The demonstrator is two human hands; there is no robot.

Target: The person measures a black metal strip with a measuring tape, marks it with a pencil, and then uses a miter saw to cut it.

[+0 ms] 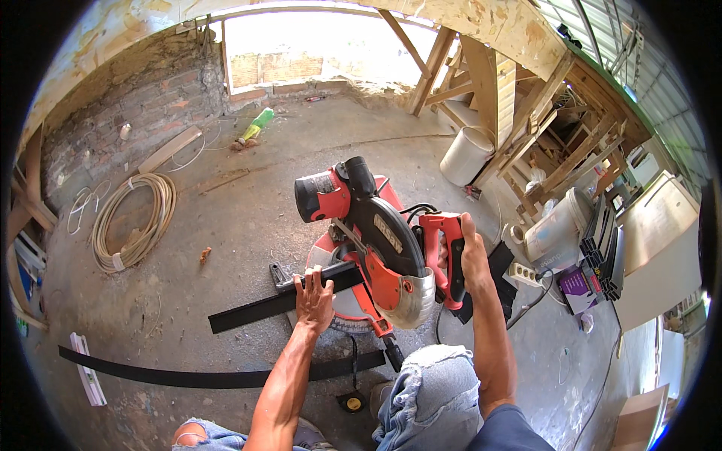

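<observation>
Floor [195,301]: saw sits low, straight on it. Concrete looks gritty; if the base isn't fixed (can't tell), a hard pull on the handle could walk it.

Saw [380,233]: head tipped over the work. Blade is mostly hidden, so can't tell if it's spinning. Main hazard is a grab: bar shifts mid-cut, blade bites, piece kicks.

Loose strip [226,378]: long, black, on the floor between person and saw, right end just in front of the base. Foot or knee could catch it and spoil balance.

Black bar [256,310]: lies across the saw base, right end in under the head, left end sticking out well past the base. No prop visible under that end. If it sags or twists, expect a skewed cut or pinched blade.

Knee [429,398]: close in front of the saw. Leaning in further puts denim near the blade guard [406,297].

Right hand [471,252]: wrapped round the handle [455,264]. Trigger state not visible. An accidental squeeze would be the worst case.

Left hand [314,302]: fingers bent over the bar, pinning it; pressure can't be judged. Near the head, so a slip drags fingers inward.

Tape measure [351,402]: by the feet, trip risk.
</observation>
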